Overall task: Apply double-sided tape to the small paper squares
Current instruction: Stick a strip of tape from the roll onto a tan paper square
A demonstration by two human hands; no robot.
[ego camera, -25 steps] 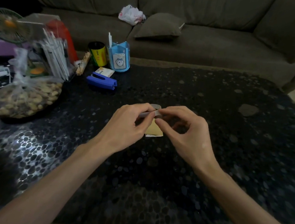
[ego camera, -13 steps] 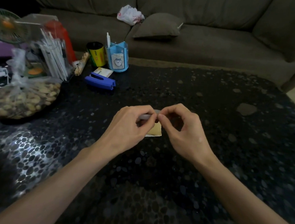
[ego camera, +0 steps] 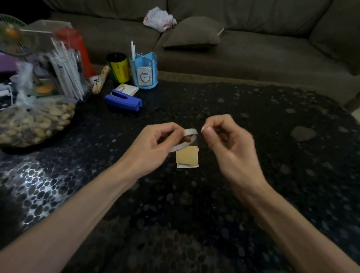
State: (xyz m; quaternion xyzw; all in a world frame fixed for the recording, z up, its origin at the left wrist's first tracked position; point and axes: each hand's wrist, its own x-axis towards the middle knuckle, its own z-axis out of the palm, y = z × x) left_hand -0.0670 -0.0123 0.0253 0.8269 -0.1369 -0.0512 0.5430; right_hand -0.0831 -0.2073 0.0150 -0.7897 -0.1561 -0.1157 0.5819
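One blue stapler [ego camera: 123, 102] beyond left hand [ego camera: 152, 147], well apart.

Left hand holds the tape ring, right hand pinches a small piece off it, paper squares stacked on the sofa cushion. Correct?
Not quite. The paper squares lie stacked on the dark pebble-pattern table, just below the hands, not on the sofa cushion; the head view shows it. The rest stands: left hand holds the tape ring, right hand pinches a small piece.

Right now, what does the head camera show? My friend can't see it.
Two hands hover over a dark pebbled table: the left hand holds a curled tape strip, the right hand pinches its fingertips together. Small paper squares lie stacked beneath them.
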